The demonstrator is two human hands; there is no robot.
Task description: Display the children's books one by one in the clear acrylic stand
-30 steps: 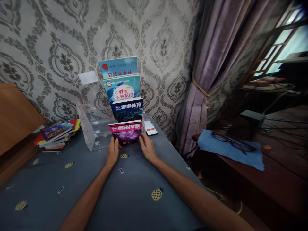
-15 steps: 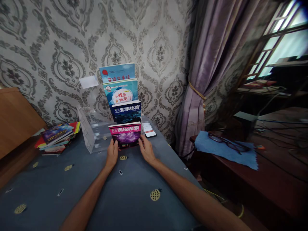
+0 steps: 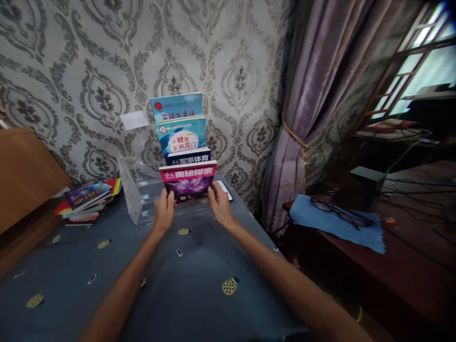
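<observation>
Between both hands is a pink and purple book (image 3: 188, 184), raised in front of a clear acrylic rack (image 3: 137, 197). My left hand (image 3: 165, 208) grips its lower left edge with the thumb on the cover. On the lower right edge, my right hand (image 3: 218, 201) pinches it the same way. Behind it, a dark blue book (image 3: 190, 156) stands in the rack, partly hidden. Higher up are a teal book (image 3: 182, 136) with a white oval title and a light blue book (image 3: 178, 106) at the back.
A pile of books (image 3: 87, 202) lies on the left of the dark tablecloth (image 3: 171, 294). A phone (image 3: 225, 189) rests right of the rack. To the right, glasses (image 3: 338, 213) lie on a blue cloth (image 3: 306, 213) on a dark red surface, near a purple curtain (image 3: 299, 118).
Both hands have lifted the pink and purple book upward, and its top now leans toward me. It covers more of the dark blue book. The view has shifted slightly.
</observation>
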